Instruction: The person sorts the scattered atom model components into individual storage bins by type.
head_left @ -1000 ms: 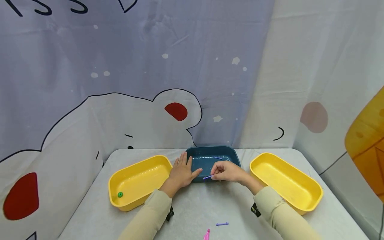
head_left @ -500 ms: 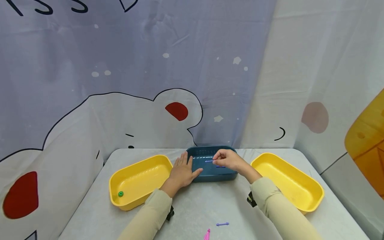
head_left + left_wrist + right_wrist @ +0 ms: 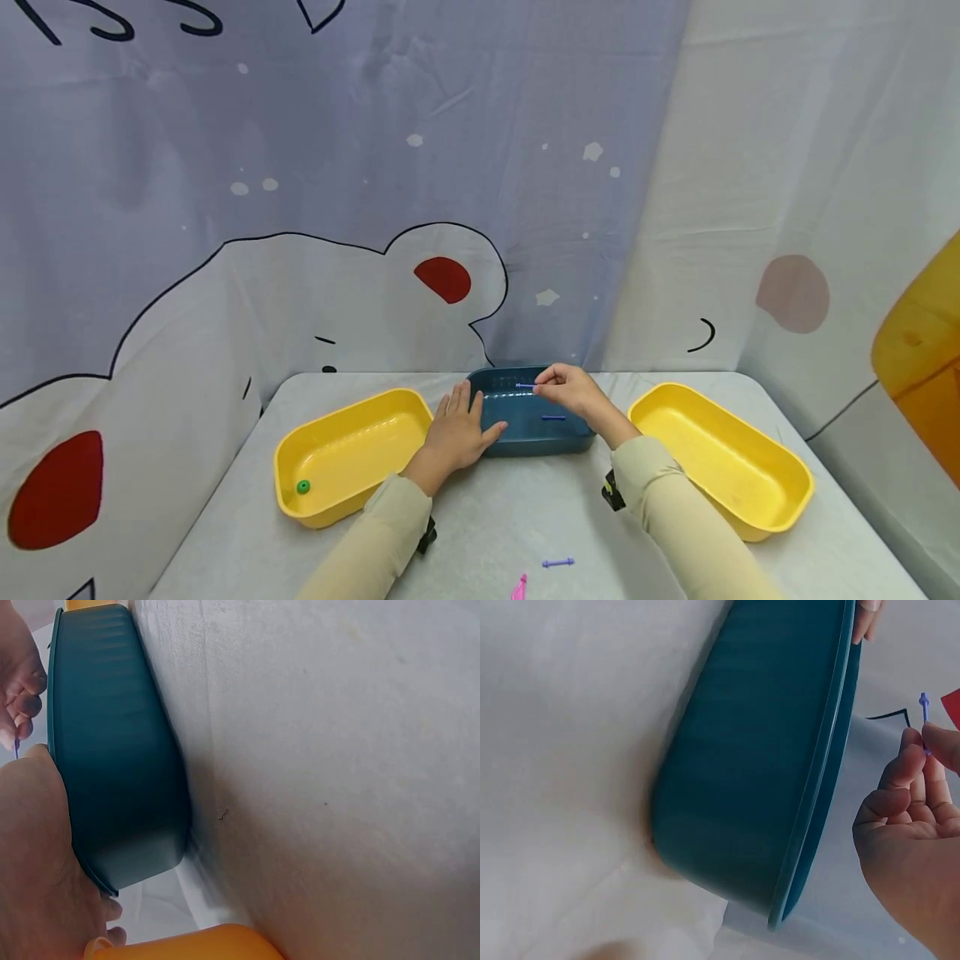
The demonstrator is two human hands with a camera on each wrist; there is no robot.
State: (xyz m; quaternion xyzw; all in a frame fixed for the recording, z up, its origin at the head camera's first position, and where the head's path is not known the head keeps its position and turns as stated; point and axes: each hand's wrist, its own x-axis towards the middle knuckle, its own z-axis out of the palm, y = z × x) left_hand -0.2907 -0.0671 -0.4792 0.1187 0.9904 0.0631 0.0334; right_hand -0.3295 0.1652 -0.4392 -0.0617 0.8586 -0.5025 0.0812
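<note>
A dark teal tray stands at the back middle of the table. My left hand rests with spread fingers on its left rim. Over the tray, my right hand pinches a small purple rod with knobbed ends between thumb and fingertips. Below that hand, another purple rod lies on the tray floor. In the left wrist view the teal wall and part of my left hand show, and the right fingers appear beyond the rim.
A yellow tray at left holds a green ring-shaped piece. A second yellow tray stands at right. Near the front of the white-covered table lie a purple rod and a pink piece. A printed cloth hangs behind.
My right hand has carried the pinched purple rod from the tray's front edge up and back over the tray. My left hand has stayed on the rim.
</note>
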